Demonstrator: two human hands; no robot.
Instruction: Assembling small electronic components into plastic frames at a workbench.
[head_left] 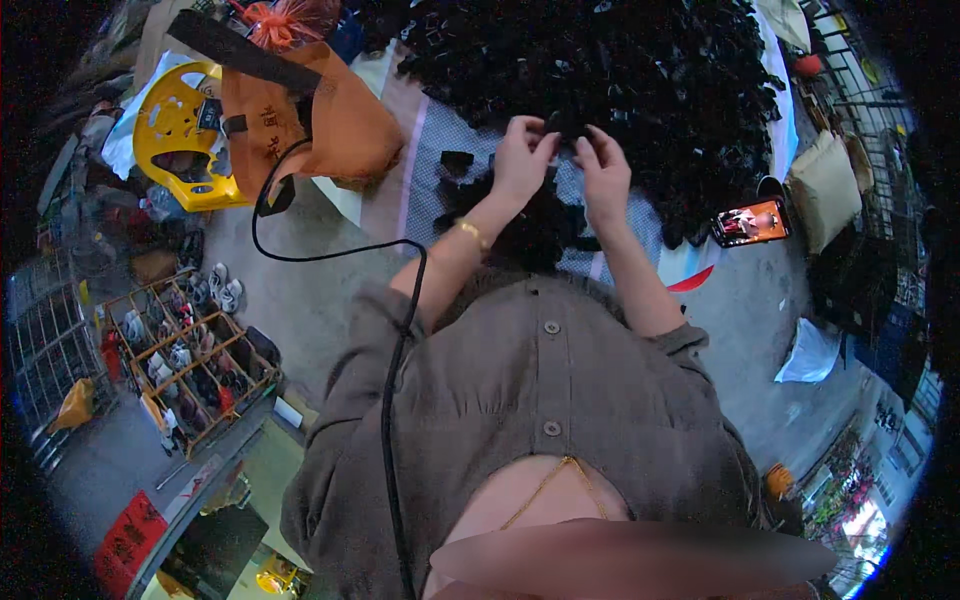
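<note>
A large heap of small black pieces (620,60) covers the far part of a patterned sheet (428,150); their exact kind is too dark to make out. At the heap's near edge, my left hand (522,162) pinches a small black piece (568,124) with thumb and fingers. From the other side my right hand (604,172) closes its fingertips on the same dark piece. More black pieces (535,225) lie between my wrists, close to my body. A single black piece (457,159) rests on the sheet left of my left hand.
An orange bag (350,125) and a yellow plastic stool (165,130) stand at the left. A black cable (330,253) runs down across my front. To the right are a lit phone (750,222) and a beige cushion (825,190). A shoe rack (195,365) stands lower left.
</note>
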